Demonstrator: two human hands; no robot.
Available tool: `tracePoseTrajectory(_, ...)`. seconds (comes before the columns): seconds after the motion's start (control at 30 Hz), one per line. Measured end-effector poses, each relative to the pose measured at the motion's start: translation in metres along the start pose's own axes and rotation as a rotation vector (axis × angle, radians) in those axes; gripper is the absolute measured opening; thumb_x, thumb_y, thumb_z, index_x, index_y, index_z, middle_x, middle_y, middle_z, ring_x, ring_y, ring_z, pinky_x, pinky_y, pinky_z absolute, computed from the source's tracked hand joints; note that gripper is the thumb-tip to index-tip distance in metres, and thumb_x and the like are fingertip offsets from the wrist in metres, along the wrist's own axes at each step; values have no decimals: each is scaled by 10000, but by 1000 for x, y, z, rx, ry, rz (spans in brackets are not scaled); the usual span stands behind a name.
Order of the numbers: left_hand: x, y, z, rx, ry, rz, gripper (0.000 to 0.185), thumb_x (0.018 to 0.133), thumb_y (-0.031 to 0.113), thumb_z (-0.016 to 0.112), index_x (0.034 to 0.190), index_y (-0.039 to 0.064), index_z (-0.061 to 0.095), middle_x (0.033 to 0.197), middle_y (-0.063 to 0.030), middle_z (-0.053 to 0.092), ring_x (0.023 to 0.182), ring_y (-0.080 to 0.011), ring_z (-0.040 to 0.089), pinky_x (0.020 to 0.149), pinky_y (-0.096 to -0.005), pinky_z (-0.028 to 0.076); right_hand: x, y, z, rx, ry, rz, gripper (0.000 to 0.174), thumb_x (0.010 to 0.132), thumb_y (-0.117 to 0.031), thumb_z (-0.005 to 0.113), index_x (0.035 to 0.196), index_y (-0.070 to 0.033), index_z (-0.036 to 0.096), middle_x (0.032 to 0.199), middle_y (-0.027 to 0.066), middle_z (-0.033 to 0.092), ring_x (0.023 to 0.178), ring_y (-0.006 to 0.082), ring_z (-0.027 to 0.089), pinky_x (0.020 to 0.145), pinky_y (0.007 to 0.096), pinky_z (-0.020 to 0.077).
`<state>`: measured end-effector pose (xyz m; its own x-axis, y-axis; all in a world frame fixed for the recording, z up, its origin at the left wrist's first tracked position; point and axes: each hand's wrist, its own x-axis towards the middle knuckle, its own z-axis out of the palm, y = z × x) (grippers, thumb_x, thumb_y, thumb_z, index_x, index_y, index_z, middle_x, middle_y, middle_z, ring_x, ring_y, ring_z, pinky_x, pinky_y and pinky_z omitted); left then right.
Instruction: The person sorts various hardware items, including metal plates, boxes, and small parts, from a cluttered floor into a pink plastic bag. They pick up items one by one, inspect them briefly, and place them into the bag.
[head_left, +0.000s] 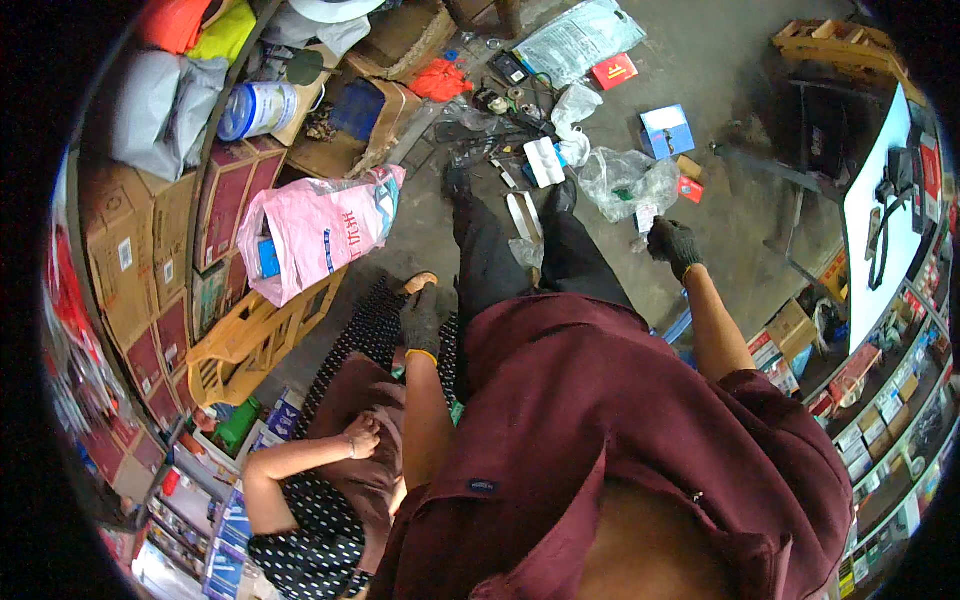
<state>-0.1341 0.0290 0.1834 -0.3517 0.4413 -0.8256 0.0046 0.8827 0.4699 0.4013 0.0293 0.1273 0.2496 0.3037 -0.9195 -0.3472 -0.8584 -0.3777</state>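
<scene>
My left hand (421, 322), in a dark grey knit glove with a yellow cuff, hangs beside my left thigh. Its fingers point down and are partly hidden; nothing shows in it. My right hand (673, 244), gloved alike, is out to the right with curled fingers. At its fingertips appears a small packet with a white printed label (645, 218); whether it is held or lies beyond is unclear. A crumpled clear plastic bag (619, 180) lies on the floor past that hand. Between my feet are an open white box (544, 162) and a white cardboard strip (523, 215).
Another person (322, 465) sits close on my left. A pink sack (315, 229) rests on a wooden chair (262, 341). Dark parts and cables (517, 105), a blue box (667, 131) and a red box (614, 71) lie ahead. A white-topped table (874, 225) stands right.
</scene>
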Motion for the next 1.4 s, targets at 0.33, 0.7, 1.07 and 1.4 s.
tracePoseTrajectory(0.33, 138, 123, -52, 532, -90, 256, 359, 957, 355, 649, 1076, 23, 715, 978, -46, 706, 784, -144, 625, 664, -290, 506, -19, -13, 133, 190, 139, -4, 272, 971, -302, 633, 828, -73, 606, 699, 54, 599, 567, 185, 587, 523, 331, 461)
tracePoseTrajectory(0.7, 224, 290, -45, 404, -372, 114, 322, 975, 330, 635, 1006, 15, 691, 885, -70, 697, 681, -149, 639, 628, -277, 543, -77, 6, 292, -515, 298, -290, 487, 968, -453, 601, 1039, 25, 665, 855, 152, 683, 800, 214, 641, 753, 381, 504)
tracePoseTrajectory(1.07, 250, 319, 33, 813, -549, 64, 240, 901, 286, 639, 797, 70, 644, 685, -37, 598, 544, -144, 546, 497, -284, 458, -106, 67, 255, -522, 647, -507, 267, 991, -273, 571, 973, -49, 716, 807, 138, 706, 738, 325, 662, 692, 402, 505)
tracePoseTrajectory(1.4, 197, 319, 72, 841, -474, 566, 322, 946, 343, 594, 864, 55, 712, 747, -49, 659, 601, -136, 587, 529, -298, 446, -112, 119, 191, -335, 484, -263, 444, 955, -404, 552, 1003, 16, 686, 1002, 257, 693, 930, 412, 656, 827, 449, 503)
